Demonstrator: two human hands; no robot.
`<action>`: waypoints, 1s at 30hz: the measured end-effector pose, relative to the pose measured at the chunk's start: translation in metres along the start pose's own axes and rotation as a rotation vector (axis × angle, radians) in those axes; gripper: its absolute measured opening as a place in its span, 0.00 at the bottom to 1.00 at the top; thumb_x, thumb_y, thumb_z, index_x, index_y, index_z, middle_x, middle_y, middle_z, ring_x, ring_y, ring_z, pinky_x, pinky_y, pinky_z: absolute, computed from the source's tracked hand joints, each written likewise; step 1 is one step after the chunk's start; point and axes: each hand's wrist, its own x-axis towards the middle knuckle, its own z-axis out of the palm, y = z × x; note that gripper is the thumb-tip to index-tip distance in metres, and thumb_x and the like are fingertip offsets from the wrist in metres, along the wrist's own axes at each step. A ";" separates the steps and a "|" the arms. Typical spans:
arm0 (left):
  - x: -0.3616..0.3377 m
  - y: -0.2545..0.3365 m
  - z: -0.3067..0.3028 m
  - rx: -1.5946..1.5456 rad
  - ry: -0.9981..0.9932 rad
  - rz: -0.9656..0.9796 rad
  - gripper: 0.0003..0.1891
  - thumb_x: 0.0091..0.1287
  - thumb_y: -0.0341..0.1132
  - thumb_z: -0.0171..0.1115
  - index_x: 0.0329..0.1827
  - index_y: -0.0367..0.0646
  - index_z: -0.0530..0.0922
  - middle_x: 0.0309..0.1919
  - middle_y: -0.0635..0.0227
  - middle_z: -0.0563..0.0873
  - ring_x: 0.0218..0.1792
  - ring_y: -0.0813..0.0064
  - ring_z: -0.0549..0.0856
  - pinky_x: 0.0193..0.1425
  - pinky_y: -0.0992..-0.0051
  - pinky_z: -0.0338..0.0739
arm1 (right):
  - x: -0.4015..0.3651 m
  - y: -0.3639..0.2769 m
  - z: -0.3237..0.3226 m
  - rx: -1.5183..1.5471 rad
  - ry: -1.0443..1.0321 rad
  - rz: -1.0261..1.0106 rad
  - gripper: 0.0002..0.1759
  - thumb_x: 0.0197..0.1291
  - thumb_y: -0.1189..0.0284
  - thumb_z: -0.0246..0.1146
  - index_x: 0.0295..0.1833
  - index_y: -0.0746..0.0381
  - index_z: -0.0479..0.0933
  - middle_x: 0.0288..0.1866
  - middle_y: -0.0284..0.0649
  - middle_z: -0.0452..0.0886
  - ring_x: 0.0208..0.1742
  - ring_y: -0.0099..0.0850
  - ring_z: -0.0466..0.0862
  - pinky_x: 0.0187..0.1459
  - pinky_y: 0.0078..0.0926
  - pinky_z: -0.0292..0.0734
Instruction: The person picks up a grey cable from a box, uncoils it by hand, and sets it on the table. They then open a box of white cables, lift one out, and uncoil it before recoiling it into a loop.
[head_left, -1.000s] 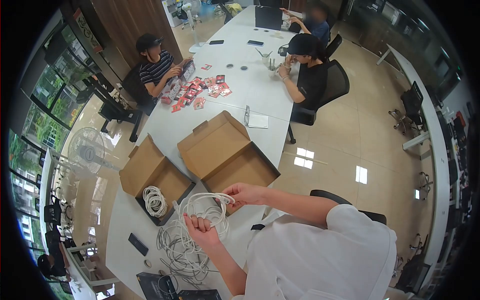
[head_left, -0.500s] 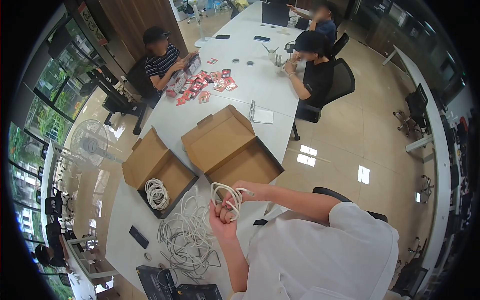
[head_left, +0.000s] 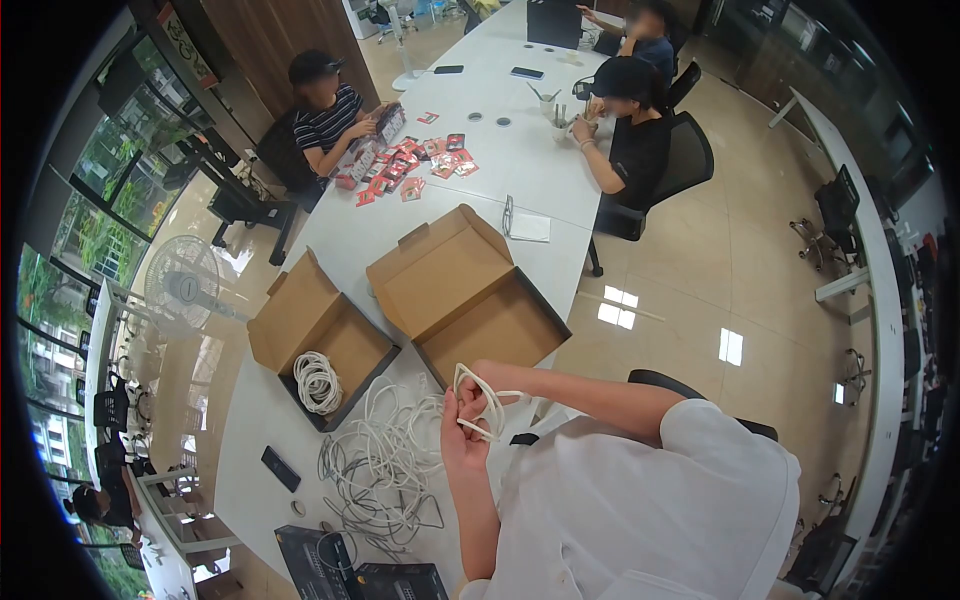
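My left hand (head_left: 462, 438) is closed on loops of a white cable (head_left: 492, 408), with its fingers bent beside the coil. My right hand (head_left: 484, 378) also grips this cable, close against the left one, and its fingertips are partly hidden. A short cable end sticks out to the right of the hands. On the table beside my left hand lies a loose tangle of white and grey cables (head_left: 385, 470). Just beyond my hands stands an open cardboard box (head_left: 480, 325) with nothing visible in it. A smaller open box (head_left: 345, 350) holds a coiled white cable (head_left: 318, 383).
A dark phone (head_left: 281, 468) and black boxes (head_left: 400, 582) lie on the white table (head_left: 260, 510). Farther along are red packets (head_left: 405, 165), glasses (head_left: 508, 215) on white paper (head_left: 530, 228), and several seated people. A fan (head_left: 185, 285) stands left of the table.
My hands have come closer together and shifted slightly right, and the held loops have turned and narrowed. The whole view has shifted slightly. The boxes and tangle look unchanged.
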 end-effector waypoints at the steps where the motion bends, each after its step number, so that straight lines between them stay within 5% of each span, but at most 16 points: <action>1: 0.001 0.000 -0.003 0.007 -0.013 0.002 0.17 0.76 0.41 0.47 0.58 0.38 0.71 0.48 0.68 0.83 0.41 0.75 0.84 0.45 0.74 0.83 | -0.001 -0.002 0.001 0.002 -0.002 -0.001 0.18 0.52 0.63 0.73 0.22 0.63 0.76 0.23 0.31 0.78 0.26 0.20 0.73 0.28 0.23 0.66; 3: 0.003 0.002 -0.007 0.009 -0.141 -0.027 0.17 0.76 0.41 0.47 0.58 0.38 0.71 0.48 0.68 0.83 0.41 0.75 0.84 0.44 0.74 0.83 | -0.002 -0.005 0.002 0.006 -0.005 -0.004 0.18 0.54 0.62 0.72 0.22 0.63 0.75 0.23 0.31 0.77 0.25 0.20 0.72 0.27 0.23 0.65; 6: -0.001 -0.002 0.012 0.101 0.287 0.100 0.12 0.76 0.41 0.47 0.45 0.41 0.73 0.32 0.73 0.81 0.24 0.83 0.79 0.25 0.81 0.76 | -0.002 -0.002 0.005 0.164 0.013 -0.058 0.19 0.58 0.60 0.68 0.23 0.62 0.76 0.21 0.30 0.76 0.22 0.19 0.71 0.25 0.21 0.64; 9: -0.003 0.009 0.007 -0.076 0.000 0.106 0.13 0.76 0.41 0.48 0.32 0.46 0.68 0.18 0.79 0.66 0.13 0.88 0.61 0.13 0.84 0.54 | -0.003 0.010 0.008 0.511 0.086 -0.094 0.19 0.64 0.58 0.62 0.27 0.60 0.78 0.20 0.27 0.73 0.19 0.16 0.70 0.22 0.16 0.64; 10: -0.004 0.012 0.021 -0.175 0.143 0.128 0.17 0.75 0.40 0.50 0.26 0.50 0.60 0.16 0.81 0.53 0.13 0.87 0.47 0.14 0.81 0.40 | -0.005 0.007 0.007 0.547 0.111 -0.025 0.18 0.65 0.58 0.60 0.29 0.60 0.78 0.20 0.27 0.73 0.20 0.15 0.70 0.22 0.15 0.64; 18: -0.015 0.042 0.009 -0.289 0.126 0.379 0.18 0.74 0.40 0.53 0.25 0.49 0.59 0.17 0.80 0.56 0.13 0.88 0.50 0.14 0.81 0.42 | -0.015 -0.018 -0.021 0.565 0.404 0.116 0.20 0.71 0.54 0.52 0.43 0.61 0.77 0.28 0.30 0.76 0.27 0.17 0.76 0.28 0.15 0.69; 24: -0.021 0.046 0.019 -0.147 0.224 0.584 0.08 0.73 0.40 0.54 0.37 0.49 0.70 0.17 0.81 0.57 0.14 0.87 0.52 0.16 0.82 0.47 | -0.027 -0.045 -0.018 0.390 0.137 -0.185 0.21 0.71 0.60 0.53 0.61 0.62 0.69 0.45 0.32 0.75 0.37 0.19 0.76 0.40 0.16 0.71; 30: -0.025 0.044 0.023 -0.075 0.247 0.646 0.06 0.74 0.39 0.54 0.37 0.51 0.72 0.17 0.82 0.57 0.14 0.88 0.52 0.17 0.81 0.46 | -0.017 -0.042 -0.012 0.473 0.303 -0.198 0.14 0.69 0.68 0.57 0.56 0.62 0.73 0.38 0.31 0.77 0.36 0.19 0.75 0.40 0.17 0.71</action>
